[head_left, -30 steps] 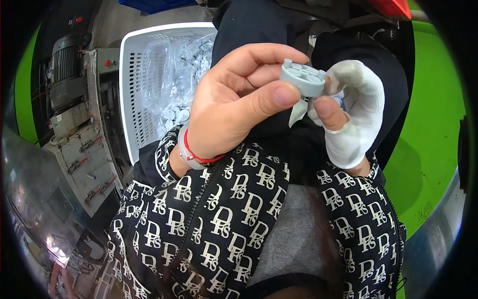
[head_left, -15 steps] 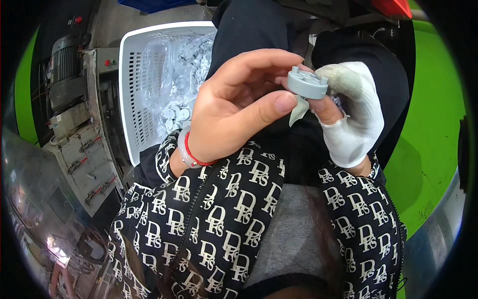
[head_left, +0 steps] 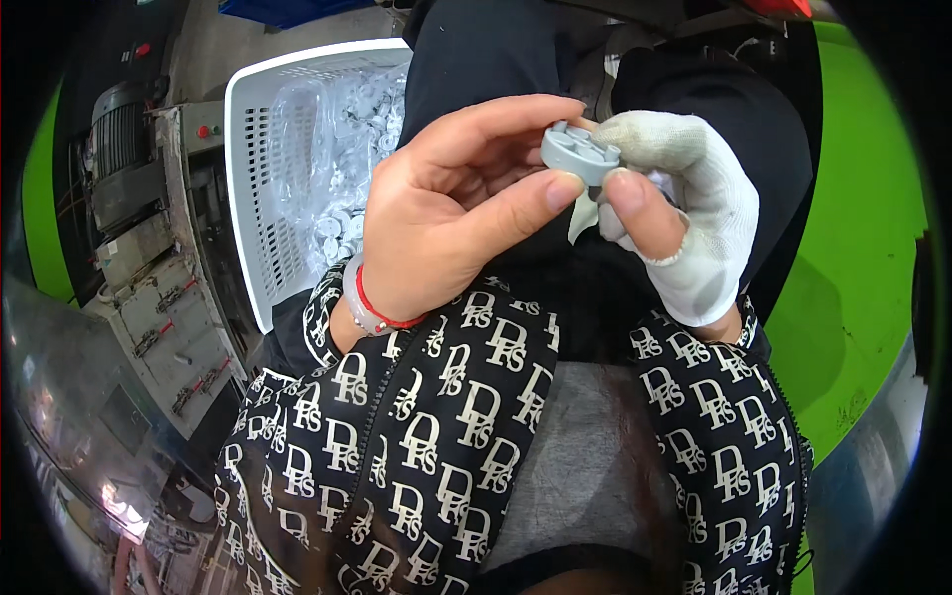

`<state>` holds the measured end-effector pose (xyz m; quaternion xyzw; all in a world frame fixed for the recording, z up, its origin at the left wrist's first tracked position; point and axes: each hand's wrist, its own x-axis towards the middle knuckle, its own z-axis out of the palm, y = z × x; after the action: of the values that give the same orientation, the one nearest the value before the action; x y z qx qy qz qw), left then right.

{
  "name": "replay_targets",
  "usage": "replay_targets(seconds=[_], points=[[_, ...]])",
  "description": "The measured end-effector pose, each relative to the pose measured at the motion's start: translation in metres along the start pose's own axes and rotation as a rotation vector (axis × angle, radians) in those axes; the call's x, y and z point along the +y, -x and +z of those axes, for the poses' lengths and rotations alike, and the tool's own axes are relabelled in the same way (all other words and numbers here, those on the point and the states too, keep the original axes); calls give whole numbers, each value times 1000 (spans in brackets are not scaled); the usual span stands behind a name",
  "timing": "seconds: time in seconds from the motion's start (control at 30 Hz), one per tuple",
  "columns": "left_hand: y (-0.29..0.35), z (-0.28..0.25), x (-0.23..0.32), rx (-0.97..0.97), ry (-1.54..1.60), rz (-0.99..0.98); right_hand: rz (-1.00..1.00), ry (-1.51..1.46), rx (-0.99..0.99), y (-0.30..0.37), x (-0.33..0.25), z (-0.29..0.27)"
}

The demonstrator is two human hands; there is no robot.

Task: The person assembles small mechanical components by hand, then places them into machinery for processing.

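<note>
A round grey plastic part (head_left: 578, 162) with small pegs and recesses on its upper face is held slightly tilted between my hands. My bare left hand (head_left: 436, 203) pinches it from the left, thumb in front and fingers behind. My right hand (head_left: 699, 223), in a white glove that leaves the thumb bare, grips the part's right side with thumb and curled fingers. Below the part a pale, thin, pointed piece (head_left: 583, 222) sticks out near the right fingers. What it belongs to is hidden.
To the left stands a white slotted plastic basket (head_left: 248, 188), with clear plastic bags (head_left: 297, 159) and many small grey-white parts (head_left: 342, 230) in it. Machinery with a metal cabinet (head_left: 164, 317) lies farther left. A green surface (head_left: 853, 268) is at the right.
Both hands have shifted a little left with the grey part, and its pegged face now shows more. The right thumb has come up from beneath to its front edge.
</note>
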<state>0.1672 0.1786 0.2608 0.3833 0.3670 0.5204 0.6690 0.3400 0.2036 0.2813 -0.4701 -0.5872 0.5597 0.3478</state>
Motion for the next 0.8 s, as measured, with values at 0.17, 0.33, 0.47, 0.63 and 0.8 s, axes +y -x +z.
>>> replay_targets(seconds=[0.17, 0.33, 0.47, 0.63, 0.8], points=[[-1, -1, -2, 15, 27, -3, 108, -211, -12, -1, -3, 1], [-2, 1, -3, 3, 18, -1, -8, -224, -31, -1, 8, -2], [-1, -1, -5, 2, 0, 13, -6, -191, -31, -1, 6, -3], [-3, 0, -6, -4, 38, 10, -22, -192, -23, 0, 7, -3], [-3, -1, -6, 3, 82, -4, -10, -249, -27, 0, 7, -3]])
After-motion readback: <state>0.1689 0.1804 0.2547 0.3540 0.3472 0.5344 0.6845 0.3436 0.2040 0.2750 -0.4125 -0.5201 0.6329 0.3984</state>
